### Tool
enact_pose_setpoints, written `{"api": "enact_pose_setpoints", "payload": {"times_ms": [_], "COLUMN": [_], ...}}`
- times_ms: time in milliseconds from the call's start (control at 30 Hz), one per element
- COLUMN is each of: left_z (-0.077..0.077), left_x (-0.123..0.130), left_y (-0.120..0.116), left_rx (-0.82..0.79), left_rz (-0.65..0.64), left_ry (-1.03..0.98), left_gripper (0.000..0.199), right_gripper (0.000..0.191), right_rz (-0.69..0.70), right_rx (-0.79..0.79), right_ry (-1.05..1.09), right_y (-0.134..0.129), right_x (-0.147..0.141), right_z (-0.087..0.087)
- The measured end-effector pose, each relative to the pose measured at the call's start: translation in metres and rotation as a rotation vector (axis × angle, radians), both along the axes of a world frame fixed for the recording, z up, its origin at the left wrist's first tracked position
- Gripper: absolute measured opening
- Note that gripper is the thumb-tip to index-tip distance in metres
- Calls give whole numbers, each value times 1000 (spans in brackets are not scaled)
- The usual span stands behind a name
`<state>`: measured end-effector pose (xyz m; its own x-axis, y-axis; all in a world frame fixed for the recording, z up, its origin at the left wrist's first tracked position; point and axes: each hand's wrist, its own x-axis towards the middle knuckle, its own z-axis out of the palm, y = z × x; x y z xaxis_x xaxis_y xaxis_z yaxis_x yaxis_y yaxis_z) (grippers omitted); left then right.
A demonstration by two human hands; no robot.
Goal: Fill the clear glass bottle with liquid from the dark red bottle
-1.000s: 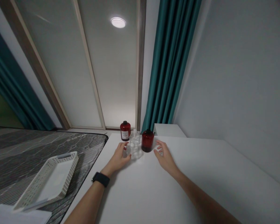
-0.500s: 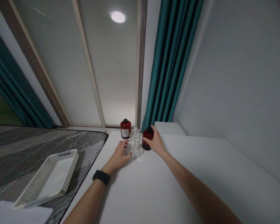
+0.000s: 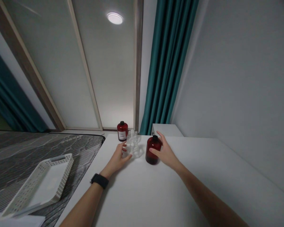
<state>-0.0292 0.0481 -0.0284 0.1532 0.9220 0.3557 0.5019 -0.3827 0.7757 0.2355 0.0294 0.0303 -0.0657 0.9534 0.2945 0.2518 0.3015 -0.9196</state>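
Note:
A dark red glass bottle (image 3: 152,154) with a black neck stands on the white table (image 3: 142,195). My right hand (image 3: 165,152) curves around its right side, thumb across the front and fingers behind; the far fingertips are partly hidden. To the left is a clear, bumpy object (image 3: 132,145), see-through and hard to make out in detail. Close against its left side is my left hand (image 3: 118,157), thumb and fingers apart; whether it touches the object is unclear. Behind that hand stands a second red bottle (image 3: 122,131) with a white label and black top.
A white perforated basket (image 3: 65,179) lies on a dark grey marbled surface (image 3: 85,148) at left, with white paper (image 3: 16,219) below it. A white box-like piece (image 3: 166,130) stands beyond the table's far edge, before a teal curtain (image 3: 165,78). A wall borders the right.
The bottle at my right hand has come nearer to me and slightly right, away from the clear object. My left hand stays beside the clear object. The whole view has shifted slightly.

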Motion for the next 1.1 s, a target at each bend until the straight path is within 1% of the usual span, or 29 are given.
{"api": "enact_pose_setpoints", "payload": {"times_ms": [67, 133, 200, 300, 400, 467, 600, 767, 967, 1100], "left_z": [0, 1, 3, 7, 9, 9, 8, 7, 9, 10], "left_x": [4, 8, 11, 15, 18, 20, 24, 26, 29, 30], "left_y": [-1, -3, -7, -13, -18, -22, -28, -32, -32, -32], "left_rx": [7, 25, 56, 109, 104, 88, 99, 103, 63, 67], "left_rz": [24, 16, -21, -69, -98, -119, -166, -270, -311, -317], "left_ry": [-22, -16, 15, 85, 140, 157, 204, 308, 357, 359], "left_gripper": [55, 37, 22, 12, 8, 13, 33, 49, 59, 60], "right_gripper": [90, 91, 91, 90, 89, 86, 81, 83, 81, 80], "right_rz": [-17, -47, -72, -91, -99, -107, -115, -63, -111, -120], "right_rx": [-29, -60, -70, -49, -21, 3, 28, 19, 60, 72], "right_ry": [2, 5, 9, 17, 17, 6, -23, 7, 13, 18], "right_y": [-12, -21, -26, -31, -35, -38, -41, -40, -37, -36], "right_x": [3, 5, 8, 12, 14, 15, 14, 14, 14, 14], "right_z": [-3, -9, -14, -21, -26, -30, -34, -37, -47, -49]}}
